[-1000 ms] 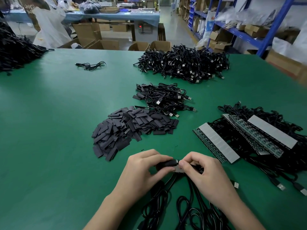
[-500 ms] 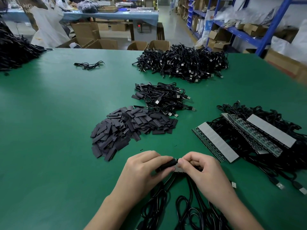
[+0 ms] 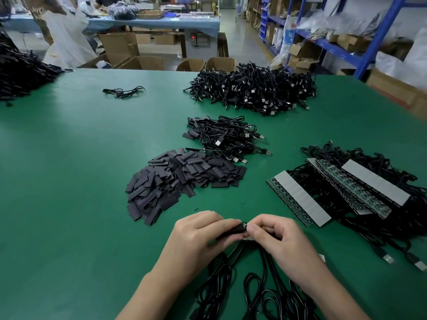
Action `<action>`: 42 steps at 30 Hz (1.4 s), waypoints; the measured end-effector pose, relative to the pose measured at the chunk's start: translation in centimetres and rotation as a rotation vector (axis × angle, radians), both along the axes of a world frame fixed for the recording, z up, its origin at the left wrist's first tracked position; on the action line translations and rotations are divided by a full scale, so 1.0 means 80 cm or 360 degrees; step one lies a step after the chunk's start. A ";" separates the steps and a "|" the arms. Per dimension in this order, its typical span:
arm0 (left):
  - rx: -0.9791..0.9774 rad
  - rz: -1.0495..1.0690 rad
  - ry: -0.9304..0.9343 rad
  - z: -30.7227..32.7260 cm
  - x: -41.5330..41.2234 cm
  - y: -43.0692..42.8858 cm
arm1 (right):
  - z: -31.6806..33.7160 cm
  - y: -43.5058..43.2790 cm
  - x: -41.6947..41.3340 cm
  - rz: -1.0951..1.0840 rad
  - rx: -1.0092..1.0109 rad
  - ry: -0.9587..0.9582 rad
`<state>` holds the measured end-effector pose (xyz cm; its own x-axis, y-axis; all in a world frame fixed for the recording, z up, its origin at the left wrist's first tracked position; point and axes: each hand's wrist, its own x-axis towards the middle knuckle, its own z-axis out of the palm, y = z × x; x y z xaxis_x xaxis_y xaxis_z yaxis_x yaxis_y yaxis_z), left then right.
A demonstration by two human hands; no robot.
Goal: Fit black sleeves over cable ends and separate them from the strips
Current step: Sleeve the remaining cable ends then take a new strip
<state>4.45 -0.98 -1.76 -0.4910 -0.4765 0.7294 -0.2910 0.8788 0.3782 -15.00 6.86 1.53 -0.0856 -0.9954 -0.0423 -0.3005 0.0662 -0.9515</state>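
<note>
Left hand [image 3: 196, 236] pinched the black sleeve [image 3: 232, 229] low over the table's near edge, right hand [image 3: 275, 236] pinching the cable end [image 3: 245, 226] — sleeve looked light and floppy, probably best held mid-body — not the mouth.

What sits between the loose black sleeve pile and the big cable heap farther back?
In the head view, a smaller bundle of black cables with USB plugs lies between the sleeve pile and the big heap.
</note>
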 end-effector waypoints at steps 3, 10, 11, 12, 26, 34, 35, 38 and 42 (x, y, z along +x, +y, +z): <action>-0.0066 0.0009 -0.0027 0.001 0.000 -0.001 | 0.000 0.000 0.000 0.0011 -0.0012 0.0008; -0.0098 0.0086 -0.0041 0.002 -0.001 -0.001 | -0.004 -0.001 -0.002 0.0020 -0.0046 -0.0020; -0.0072 0.0100 -0.0017 0.002 -0.002 -0.001 | -0.006 -0.001 -0.002 0.0004 -0.0056 -0.0036; -0.0047 0.0109 0.0005 0.002 -0.003 0.000 | -0.008 -0.002 -0.003 -0.0009 -0.0060 -0.0059; 0.0978 0.0029 0.0105 0.015 -0.009 0.012 | 0.001 0.004 0.006 -0.0263 -0.0371 0.0374; 0.0731 0.0018 -0.0117 0.012 -0.008 0.013 | 0.008 0.007 0.008 -0.0242 -0.0391 0.0363; 0.0686 0.0021 -0.0144 0.013 -0.008 0.014 | 0.009 0.007 0.009 -0.0239 -0.0389 0.0353; 0.0527 0.0065 -0.0288 0.016 -0.009 0.016 | 0.009 0.008 0.009 -0.0232 -0.0386 0.0338; 0.0248 0.0121 -0.0460 0.021 -0.011 0.016 | 0.006 0.007 0.009 -0.0221 -0.0376 0.0346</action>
